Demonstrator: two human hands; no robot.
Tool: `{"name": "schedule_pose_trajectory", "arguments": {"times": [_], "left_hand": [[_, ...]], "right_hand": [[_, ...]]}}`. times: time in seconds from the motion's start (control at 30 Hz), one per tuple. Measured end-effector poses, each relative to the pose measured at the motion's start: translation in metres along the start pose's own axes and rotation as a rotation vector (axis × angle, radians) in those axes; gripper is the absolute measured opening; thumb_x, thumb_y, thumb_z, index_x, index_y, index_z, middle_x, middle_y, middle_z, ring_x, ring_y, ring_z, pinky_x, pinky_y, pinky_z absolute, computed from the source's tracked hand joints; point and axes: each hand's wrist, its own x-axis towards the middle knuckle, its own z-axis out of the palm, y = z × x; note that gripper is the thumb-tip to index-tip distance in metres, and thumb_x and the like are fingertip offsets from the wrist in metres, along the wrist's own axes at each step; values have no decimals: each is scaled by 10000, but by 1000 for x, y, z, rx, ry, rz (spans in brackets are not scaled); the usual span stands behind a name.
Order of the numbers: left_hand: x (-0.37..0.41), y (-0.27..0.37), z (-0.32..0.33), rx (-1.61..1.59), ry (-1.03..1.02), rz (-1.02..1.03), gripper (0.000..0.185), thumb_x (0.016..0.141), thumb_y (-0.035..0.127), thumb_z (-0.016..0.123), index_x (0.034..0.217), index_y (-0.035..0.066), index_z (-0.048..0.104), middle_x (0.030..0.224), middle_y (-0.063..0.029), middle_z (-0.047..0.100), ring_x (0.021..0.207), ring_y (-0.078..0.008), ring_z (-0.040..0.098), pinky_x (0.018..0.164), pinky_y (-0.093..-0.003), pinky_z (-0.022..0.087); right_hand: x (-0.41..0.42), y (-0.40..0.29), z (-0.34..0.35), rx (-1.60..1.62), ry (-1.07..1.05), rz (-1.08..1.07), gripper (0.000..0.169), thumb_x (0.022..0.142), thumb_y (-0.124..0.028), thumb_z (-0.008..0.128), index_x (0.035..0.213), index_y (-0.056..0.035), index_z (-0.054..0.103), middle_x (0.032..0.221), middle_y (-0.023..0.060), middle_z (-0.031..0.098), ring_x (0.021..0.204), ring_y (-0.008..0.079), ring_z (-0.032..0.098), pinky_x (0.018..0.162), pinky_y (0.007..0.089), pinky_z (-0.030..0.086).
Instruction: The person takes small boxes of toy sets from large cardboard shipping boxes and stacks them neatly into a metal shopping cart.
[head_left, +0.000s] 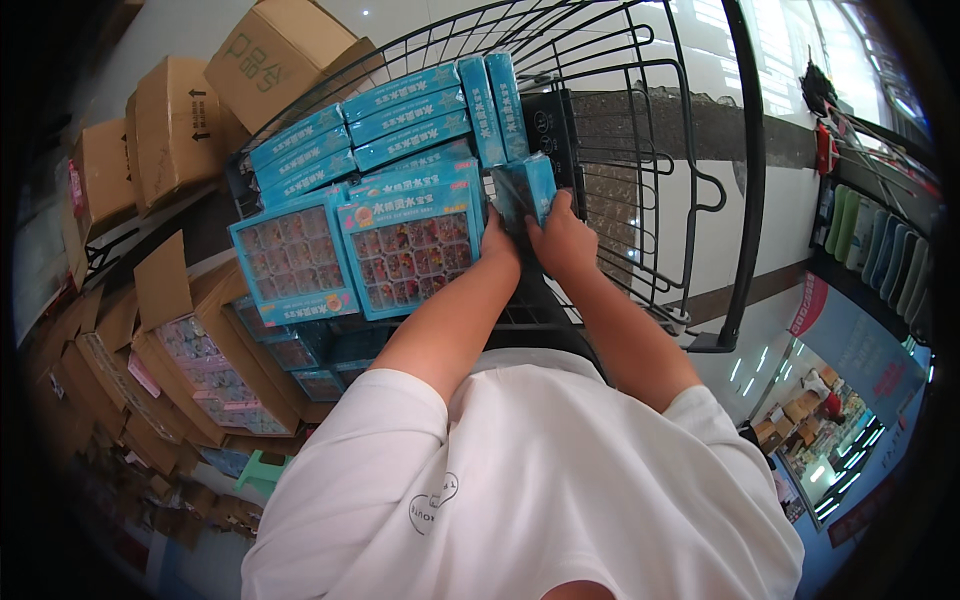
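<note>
Both my hands hold one blue plastic-wrapped box (541, 185), tilted on edge inside a black wire shopping cart (652, 161). On its left side is my left hand (498, 238), its fingers partly hidden. My right hand (564, 238) grips the other side, thumb on the near face. Beside the held box, two blue boxes (492, 112) stand on edge. Further left, more blue boxes (409, 109) are stacked flat. Two face-up boxes (412, 255) with clear windows show small colourful beads in square compartments.
A black box (547, 135) stands right of the upright blue boxes. Brown cardboard cartons (176, 135) line the left, beyond the cart. An open carton (217, 375) of packaged goods and a green plastic stool (262, 471) are at lower left. A display rack (877, 240) stands at right.
</note>
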Motion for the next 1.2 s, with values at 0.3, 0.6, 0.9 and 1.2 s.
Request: {"name": "schedule_pose_trajectory", "arguments": {"times": [0.3, 0.6, 0.9, 1.2], "left_hand": [[-14, -12, -18, 1279, 99, 222, 690, 1020, 596, 390, 1577, 187, 395, 1632, -96, 382, 1511, -328, 316, 1236, -427, 219], [2, 14, -5, -675, -173, 48, 619, 1029, 514, 375, 1549, 187, 455, 1595, -93, 453, 1492, -304, 373, 1193, -586, 179], [-76, -18, -52, -934, 86, 128, 434, 952, 300, 553, 1339, 140, 668, 1420, -128, 611, 1350, -335, 526, 1161, -526, 309], [-127, -48, -63, -1504, 51, -26, 725, 828, 337, 707, 1429, 30, 441, 1382, -215, 566, 1225, -376, 597, 974, -490, 528]], "right_hand": [[15, 1, 24, -40, 75, 34, 519, 910, -342, 686, 1208, -32, 396, 1071, 246, 695, 838, 430, 724, 676, 539, 576], [35, -2, 66, -78, -73, 174, 554, 899, -348, 682, 1237, -35, 375, 1084, 236, 693, 875, 422, 732, 743, 524, 592], [34, -2, 31, -83, -138, 76, 605, 895, -382, 700, 1228, 4, 375, 992, 269, 724, 876, 463, 725, 770, 556, 578], [3, -51, -96, -323, -168, 6, 800, 875, -273, 636, 1480, 113, 282, 1101, 271, 712, 950, 421, 727, 861, 517, 563]]}}
